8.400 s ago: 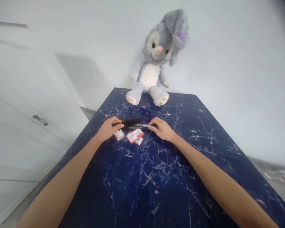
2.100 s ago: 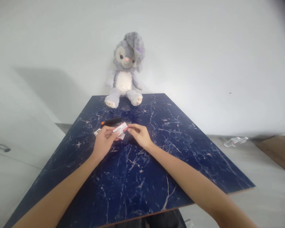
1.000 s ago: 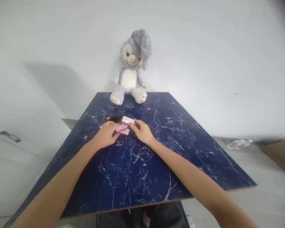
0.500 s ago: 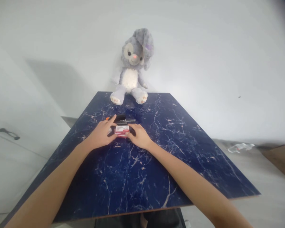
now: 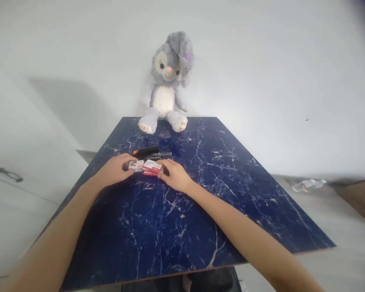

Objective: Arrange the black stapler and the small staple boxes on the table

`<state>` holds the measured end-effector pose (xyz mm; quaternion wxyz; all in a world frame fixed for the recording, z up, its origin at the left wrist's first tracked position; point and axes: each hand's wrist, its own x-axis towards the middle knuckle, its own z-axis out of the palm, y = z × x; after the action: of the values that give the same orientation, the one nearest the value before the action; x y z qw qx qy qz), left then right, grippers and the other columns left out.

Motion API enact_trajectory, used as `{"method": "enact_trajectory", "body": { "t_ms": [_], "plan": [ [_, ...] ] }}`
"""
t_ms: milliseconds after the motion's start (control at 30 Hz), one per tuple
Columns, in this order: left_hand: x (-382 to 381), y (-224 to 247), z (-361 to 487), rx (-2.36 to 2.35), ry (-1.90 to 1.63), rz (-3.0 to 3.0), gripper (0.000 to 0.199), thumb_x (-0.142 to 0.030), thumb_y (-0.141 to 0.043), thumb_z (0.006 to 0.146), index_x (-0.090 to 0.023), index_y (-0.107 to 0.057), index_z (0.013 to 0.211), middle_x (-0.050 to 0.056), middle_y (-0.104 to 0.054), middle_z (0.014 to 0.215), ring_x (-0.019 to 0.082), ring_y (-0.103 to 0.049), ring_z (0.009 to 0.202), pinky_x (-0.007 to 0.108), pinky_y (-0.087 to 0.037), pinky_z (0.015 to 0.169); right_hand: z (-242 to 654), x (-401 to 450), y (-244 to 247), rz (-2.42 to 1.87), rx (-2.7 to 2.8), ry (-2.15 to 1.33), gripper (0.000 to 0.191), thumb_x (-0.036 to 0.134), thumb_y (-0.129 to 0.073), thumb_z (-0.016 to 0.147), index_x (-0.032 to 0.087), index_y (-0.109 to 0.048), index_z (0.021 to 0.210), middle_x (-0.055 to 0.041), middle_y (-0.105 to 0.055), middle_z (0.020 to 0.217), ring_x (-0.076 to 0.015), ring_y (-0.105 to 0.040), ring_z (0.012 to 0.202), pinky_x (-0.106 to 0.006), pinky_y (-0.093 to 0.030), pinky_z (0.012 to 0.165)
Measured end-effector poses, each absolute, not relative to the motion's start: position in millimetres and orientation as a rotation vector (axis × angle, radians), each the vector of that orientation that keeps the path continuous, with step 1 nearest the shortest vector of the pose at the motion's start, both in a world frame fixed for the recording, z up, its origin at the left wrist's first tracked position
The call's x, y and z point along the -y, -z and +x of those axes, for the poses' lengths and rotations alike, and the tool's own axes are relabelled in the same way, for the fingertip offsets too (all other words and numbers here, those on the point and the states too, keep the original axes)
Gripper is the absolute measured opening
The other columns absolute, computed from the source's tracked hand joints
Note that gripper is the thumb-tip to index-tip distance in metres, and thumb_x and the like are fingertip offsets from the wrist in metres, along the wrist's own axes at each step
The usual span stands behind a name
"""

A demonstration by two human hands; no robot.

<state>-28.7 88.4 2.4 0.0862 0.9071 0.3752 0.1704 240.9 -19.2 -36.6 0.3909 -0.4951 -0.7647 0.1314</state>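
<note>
gripping red-white boxes (image 5: 152,166) — right fingers (image 5: 165,163); left fingers (image 5: 129,159) around white box (image 5: 136,165) — print illegible

From here the tabletop (image 5: 182,227) looks smooth and faintly glossy, dark blue with pale marble-like veining, and its near edge shows a brownish, wood-like strip. The plush toy (image 5: 165,99) on the far side is fluffy, soft grey cloth, shaggier and white at the belly. The red-and-white boxes (image 5: 152,166) look like smooth printed card. The wall (image 5: 255,73) behind is matt and pale. On the floor at right, a crumpled wrapper (image 5: 308,185) looks like clear plastic, and the brown box (image 5: 360,198) like matt cardboard.
</note>
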Motion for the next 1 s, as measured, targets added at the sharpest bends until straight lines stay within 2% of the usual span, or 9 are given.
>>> {"method": "enact_trajectory", "body": {
  "t_ms": [133,333,433,567,700,833,933,1000],
  "plan": [
    [-85.8,2.3,-25.0,-1.152,-0.543,2.733,0.038,-0.028,-0.054,0.080,-0.024,-0.069,0.115,0.005,-0.070,0.118,0.024,-0.067,0.097,0.034,-0.050,0.089,232.8,4.5,35.9,-1.264,1.921,-0.366,0.053,0.029,-0.079,0.081,0.022,-0.059,0.129,-0.0072,-0.068,0.116,-0.0216,-0.065,0.100,-0.035,-0.051,0.092],
    [-87.1,16.6,-22.1,-1.374,-0.818,2.824,0.032,-0.015,-0.050,0.076,-0.021,-0.069,0.102,0.007,-0.072,0.108,0.028,-0.063,0.105,0.038,-0.046,0.100,216.9,-23.8,32.0,-1.241,1.964,-0.353,0.040,0.024,-0.073,0.086,0.023,-0.063,0.124,-0.0059,-0.070,0.112,-0.0213,-0.065,0.102,-0.034,-0.049,0.095],
    [-88.7,20.0,-23.4,-1.437,-0.854,2.789,0.034,-0.013,-0.049,0.075,-0.021,-0.068,0.101,0.006,-0.071,0.106,0.028,-0.063,0.104,0.039,-0.047,0.097,213.0,-27.0,31.6,-1.237,1.947,-0.322,0.040,0.025,-0.074,0.085,0.023,-0.062,0.124,-0.0056,-0.067,0.114,-0.0205,-0.065,0.102,-0.033,-0.050,0.094],
    [-90.6,21.8,-27.2,-1.419,-0.863,2.651,0.035,-0.013,-0.049,0.073,-0.022,-0.068,0.102,0.005,-0.072,0.106,0.026,-0.064,0.101,0.037,-0.050,0.091,210.8,-21.2,33.6,-1.283,1.882,-0.296,0.037,0.030,-0.072,0.085,0.023,-0.061,0.120,-0.0044,-0.065,0.110,-0.0185,-0.065,0.092,-0.032,-0.052,0.088],
    [-86.5,20.3,-25.3,-1.441,-0.873,2.580,0.047,-0.019,-0.053,0.076,-0.019,-0.062,0.122,0.006,-0.072,0.111,0.028,-0.065,0.103,0.038,-0.050,0.095,208.2,-15.7,32.0,-1.325,1.814,-0.230,0.022,0.031,-0.067,0.089,0.024,-0.064,0.109,-0.0033,-0.063,0.106,-0.0175,-0.063,0.091,-0.030,-0.052,0.087],
    [-74.6,14.4,-16.4,-1.478,-0.894,2.678,0.062,-0.035,-0.058,0.084,-0.018,-0.048,0.143,0.011,-0.067,0.126,0.033,-0.059,0.120,0.043,-0.044,0.106,210.8,-15.2,27.7,-1.414,1.586,-0.075,0.011,0.032,-0.067,0.085,0.023,-0.061,0.086,-0.0023,-0.061,0.095,-0.0194,-0.060,0.092,-0.031,-0.049,0.087],
    [-71.5,12.8,-13.9,-1.474,-0.864,2.682,0.066,-0.040,-0.058,0.087,-0.019,-0.044,0.148,0.013,-0.057,0.141,0.035,-0.053,0.131,0.045,-0.040,0.112,217.8,-18.0,28.3,-1.546,1.314,-0.013,0.005,0.025,-0.059,0.086,0.021,-0.058,0.089,-0.0047,-0.061,0.095,-0.0212,-0.058,0.091,-0.035,-0.048,0.089],
    [-74.3,13.8,-15.3,-1.432,-0.779,2.614,0.075,-0.047,-0.061,0.086,-0.019,-0.039,0.152,0.014,-0.051,0.148,0.035,-0.051,0.135,0.045,-0.040,0.113,222.4,-20.2,30.7,-1.646,1.215,-0.019,0.014,0.019,-0.058,0.081,0.019,-0.059,0.095,-0.0081,-0.063,0.100,-0.0241,-0.058,0.096,-0.038,-0.047,0.092]
  ]
}}
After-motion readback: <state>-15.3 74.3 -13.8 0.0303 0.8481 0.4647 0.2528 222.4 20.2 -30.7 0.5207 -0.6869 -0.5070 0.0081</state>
